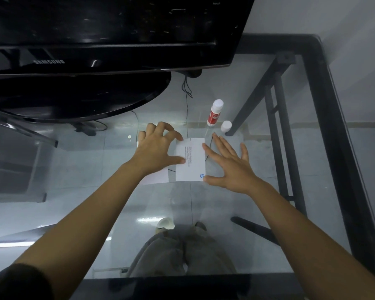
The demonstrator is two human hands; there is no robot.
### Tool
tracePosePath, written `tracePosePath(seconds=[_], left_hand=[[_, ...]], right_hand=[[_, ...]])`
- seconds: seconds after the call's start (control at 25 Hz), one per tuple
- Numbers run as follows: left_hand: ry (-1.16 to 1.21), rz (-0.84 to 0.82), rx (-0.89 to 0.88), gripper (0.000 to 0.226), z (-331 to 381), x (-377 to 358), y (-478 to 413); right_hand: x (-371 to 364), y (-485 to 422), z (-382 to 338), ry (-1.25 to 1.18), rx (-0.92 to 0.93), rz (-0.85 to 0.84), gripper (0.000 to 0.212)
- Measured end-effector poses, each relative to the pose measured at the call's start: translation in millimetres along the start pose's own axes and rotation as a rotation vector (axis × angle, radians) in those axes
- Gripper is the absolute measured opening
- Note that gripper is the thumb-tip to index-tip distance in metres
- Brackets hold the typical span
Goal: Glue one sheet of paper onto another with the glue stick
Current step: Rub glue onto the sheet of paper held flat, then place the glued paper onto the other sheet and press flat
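- Your left hand (155,148) presses, fingers curled, on the plain sheet (158,178) and the printed sheet (191,161) mid-bench.
- Your right hand (230,167) lies spread flat at its right edge.
- The glue stick (214,112) stands uncapped just beyond, toward the far edge, nearer your right hand.

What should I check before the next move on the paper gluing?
1. Printed sheet lies flat on the glass table: ok.
2. Left hand pins its left edge, covering the plain sheet beneath: ok.
3. Right hand is spread open at the printed sheet's right edge, holding nothing: ok.
4. Glue stick stands upright beyond the sheets, uncapped, cap beside it: ok.
5. Glue already on either sheet: cannot tell.
6. Sheets aligned edge to edge: not ok, the plain sheet sticks out lower left.
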State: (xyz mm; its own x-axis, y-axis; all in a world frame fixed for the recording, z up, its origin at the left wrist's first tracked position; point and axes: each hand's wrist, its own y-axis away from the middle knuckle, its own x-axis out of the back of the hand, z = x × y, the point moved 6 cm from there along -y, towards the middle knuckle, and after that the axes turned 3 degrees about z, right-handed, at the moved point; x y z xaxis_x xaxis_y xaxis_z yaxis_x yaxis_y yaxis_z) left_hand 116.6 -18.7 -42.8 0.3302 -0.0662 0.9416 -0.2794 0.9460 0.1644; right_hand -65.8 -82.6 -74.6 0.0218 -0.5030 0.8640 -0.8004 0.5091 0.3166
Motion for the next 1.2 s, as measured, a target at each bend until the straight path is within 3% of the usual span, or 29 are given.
tracePosePath(seconds=[0.24, 0.44, 0.6, 0.76, 0.88, 1.0, 1.2], left_hand=[[0.145, -0.007, 0.061, 0.044, 1.8, -7.4, 6.0], [0.149, 0.042, 0.082, 0.046, 0.8, -6.3, 10.7], [0.132, 0.056, 0.074, 0.047, 4.0, -4.4, 11.4], [0.088, 0.097, 0.062, 0.057, 10.6, 1.7, 20.1], [0.335, 0.199, 0.019, 0.043, 4.3, 15.5, 42.2], [0.279, 0.272, -0.053, 0.027, -25.8, 25.2, 69.8], [0.114, 0.196, -0.01, 0.033, -61.4, 15.9, 80.8]], right_hand=[[9.6, 1.7, -3.4, -0.183, -0.093, 0.086, 0.099], [6.0, 6.6, -22.0, -0.352, -0.203, 0.248, 0.067], [5.6, 11.5, -30.5, -0.574, -0.34, 0.472, 0.029], [15.3, 10.6, -35.2, -0.598, -0.386, 0.557, 0.015], [29.4, 20.3, -30.4, -0.722, -0.386, 0.591, 0.007], [41.7, 40.5, -23.4, -0.781, -0.38, 0.607, 0.009], [51.7, 68.3, -12.4, -0.91, -0.416, 0.715, 0.018]])
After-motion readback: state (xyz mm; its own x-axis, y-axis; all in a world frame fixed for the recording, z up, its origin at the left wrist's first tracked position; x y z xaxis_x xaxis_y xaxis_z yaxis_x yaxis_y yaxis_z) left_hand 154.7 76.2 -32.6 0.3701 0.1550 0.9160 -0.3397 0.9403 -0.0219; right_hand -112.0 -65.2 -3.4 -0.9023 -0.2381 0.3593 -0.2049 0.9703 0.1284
